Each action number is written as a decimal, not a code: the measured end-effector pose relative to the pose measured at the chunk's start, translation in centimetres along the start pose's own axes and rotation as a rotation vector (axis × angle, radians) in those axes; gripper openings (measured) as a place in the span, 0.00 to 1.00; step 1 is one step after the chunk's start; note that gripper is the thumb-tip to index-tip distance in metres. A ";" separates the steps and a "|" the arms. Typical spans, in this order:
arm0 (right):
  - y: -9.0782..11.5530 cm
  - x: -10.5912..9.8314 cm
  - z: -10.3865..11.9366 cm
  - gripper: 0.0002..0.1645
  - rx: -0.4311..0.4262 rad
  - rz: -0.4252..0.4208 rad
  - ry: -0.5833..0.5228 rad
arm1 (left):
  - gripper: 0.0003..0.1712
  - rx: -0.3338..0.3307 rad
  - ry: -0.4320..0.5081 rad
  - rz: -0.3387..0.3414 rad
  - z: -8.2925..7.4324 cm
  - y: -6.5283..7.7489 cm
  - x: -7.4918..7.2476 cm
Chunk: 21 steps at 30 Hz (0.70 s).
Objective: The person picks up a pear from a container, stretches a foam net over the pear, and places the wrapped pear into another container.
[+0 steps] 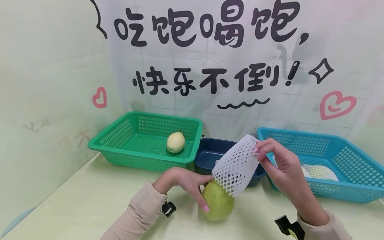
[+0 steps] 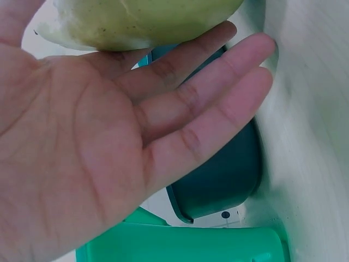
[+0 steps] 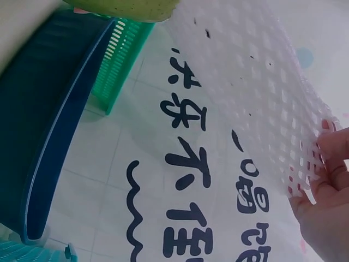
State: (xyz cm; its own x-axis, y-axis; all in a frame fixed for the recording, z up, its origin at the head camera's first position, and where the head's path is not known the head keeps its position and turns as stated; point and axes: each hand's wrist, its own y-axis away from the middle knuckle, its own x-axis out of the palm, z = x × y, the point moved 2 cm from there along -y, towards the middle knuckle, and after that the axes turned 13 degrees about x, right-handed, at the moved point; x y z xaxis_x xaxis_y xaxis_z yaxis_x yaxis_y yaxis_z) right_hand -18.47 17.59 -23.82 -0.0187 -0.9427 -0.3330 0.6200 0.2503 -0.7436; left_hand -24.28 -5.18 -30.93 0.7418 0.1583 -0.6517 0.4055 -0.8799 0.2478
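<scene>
A large green pear [image 1: 218, 203] sits on the table in front of me. My left hand [image 1: 189, 183] holds it from the left, thumb along its near side and index finger at its top. In the left wrist view the other fingers [image 2: 207, 125] extend below the pear [image 2: 142, 22], apart from it. My right hand [image 1: 280, 160] pinches the upper end of a white foam fruit net [image 1: 237, 163] between thumb and fingers. The net's lower, open end still overlaps the top of the pear. In the right wrist view the net [image 3: 256, 82] stretches slantwise from the pear to the fingertips.
A green basket [image 1: 144, 160] at back left holds a pale yellow pear [image 1: 175, 142]. Behind the net stands a dark blue tub [image 1: 207, 156]. A blue basket [image 1: 354, 193] at right holds fruit in a foam net [image 1: 321, 172]. A printed sheet [image 1: 192, 110] hangs behind.
</scene>
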 end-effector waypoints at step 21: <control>-0.2 0.3 0.2 0.24 -0.097 -0.038 0.438 | 0.51 0.001 0.011 0.005 0.0 0.0 -0.1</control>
State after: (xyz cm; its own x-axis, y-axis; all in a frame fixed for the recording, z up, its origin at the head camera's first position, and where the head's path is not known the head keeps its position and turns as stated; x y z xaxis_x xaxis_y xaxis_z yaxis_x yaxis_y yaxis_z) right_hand -18.47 17.21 -23.68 -0.3832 -0.7747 -0.5030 0.5365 0.2565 -0.8039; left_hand -24.37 -5.15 -30.83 0.7498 0.1586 -0.6423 0.4011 -0.8810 0.2507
